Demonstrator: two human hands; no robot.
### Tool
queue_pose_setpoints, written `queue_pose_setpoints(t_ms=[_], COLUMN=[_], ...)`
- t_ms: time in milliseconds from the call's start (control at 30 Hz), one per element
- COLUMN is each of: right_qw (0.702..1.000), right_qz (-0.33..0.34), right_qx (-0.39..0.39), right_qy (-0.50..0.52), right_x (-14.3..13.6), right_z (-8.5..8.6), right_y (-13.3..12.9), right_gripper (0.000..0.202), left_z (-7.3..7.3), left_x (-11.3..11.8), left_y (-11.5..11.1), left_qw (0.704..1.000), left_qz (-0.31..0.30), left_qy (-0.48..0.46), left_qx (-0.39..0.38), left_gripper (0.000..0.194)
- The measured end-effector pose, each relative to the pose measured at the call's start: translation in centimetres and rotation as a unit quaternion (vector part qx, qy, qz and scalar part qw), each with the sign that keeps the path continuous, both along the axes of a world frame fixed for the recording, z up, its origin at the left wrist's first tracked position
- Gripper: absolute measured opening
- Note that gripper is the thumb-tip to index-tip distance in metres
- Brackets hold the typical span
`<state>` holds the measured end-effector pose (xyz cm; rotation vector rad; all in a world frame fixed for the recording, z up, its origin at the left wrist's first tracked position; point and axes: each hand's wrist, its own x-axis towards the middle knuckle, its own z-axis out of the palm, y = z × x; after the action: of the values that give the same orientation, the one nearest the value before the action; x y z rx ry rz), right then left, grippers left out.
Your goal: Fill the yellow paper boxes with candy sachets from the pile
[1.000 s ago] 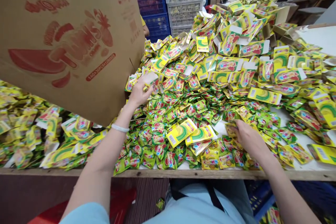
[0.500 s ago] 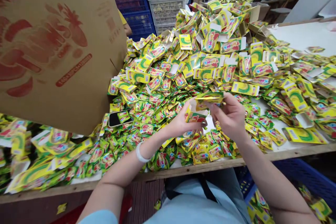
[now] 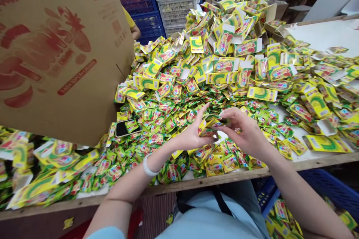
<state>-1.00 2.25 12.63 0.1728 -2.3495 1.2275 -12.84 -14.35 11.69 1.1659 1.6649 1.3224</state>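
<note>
My left hand (image 3: 193, 134) is closed around a small yellow-and-green carton (image 3: 202, 127), its index finger stretched out along the far side. Fruit-printed candy packets (image 3: 214, 123) show at the carton's right end. My right hand (image 3: 242, 130) has thumb and fingers around the packets at that end; its fingertips partly hide them. Both hands are just above a heap of loose green candy packets (image 3: 157, 138) on the table.
A large brown cardboard box (image 3: 64, 59) stands at the left. Many small cartons (image 3: 224, 65) are piled behind the packets. A phone (image 3: 127, 128) lies among the packets. Blue crates (image 3: 137, 0) and white crates (image 3: 176, 7) are stacked behind. A blue basket (image 3: 331, 190) sits below the table edge.
The packets my right hand held above the carton have moved down into its opening. Both hands are lower, and my left index finger has straightened.
</note>
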Motion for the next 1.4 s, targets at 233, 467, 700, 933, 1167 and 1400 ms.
queue_pose_setpoints(t_ms=[233,467,700,933,1167,1400], right_qw=[0.993,0.983,0.952,0.947,0.979,0.898], right_qz=[0.109,0.087,0.183,0.225,-0.172,-0.320], right_qx=[0.012,-0.112,-0.141,-0.116,-0.102,0.235], right_qy=[-0.054,-0.118,-0.199,-0.198,-0.036,-0.189], right_x=[0.5,0.8,1.2,1.1,0.9,-2.0], right_z=[-0.7,-1.5,-2.8,-3.1,-6.0,-11.5], right_y=[0.9,-0.3,-0.3,-0.8,5.1,13.6], right_gripper=[0.030,0.016,0.034,0.041,0.029,0.048], left_z=[-0.1,-0.3,-0.1,-0.2,-0.1,-0.8], left_x=[0.4,0.2,0.3,0.3,0.5,0.7], left_y=[-0.6,-0.2,-0.4,-0.3,-0.9,5.2], left_qw=[0.998,0.997,0.990,0.982,0.942,0.808], left_qz=[-0.026,-0.041,-0.115,-0.129,-0.023,-0.003], left_qy=[0.042,0.065,0.057,0.091,0.302,0.581], left_qx=[-0.032,-0.027,-0.066,-0.108,-0.149,-0.099], left_gripper=[0.108,0.101,0.102,0.100,0.083,0.049])
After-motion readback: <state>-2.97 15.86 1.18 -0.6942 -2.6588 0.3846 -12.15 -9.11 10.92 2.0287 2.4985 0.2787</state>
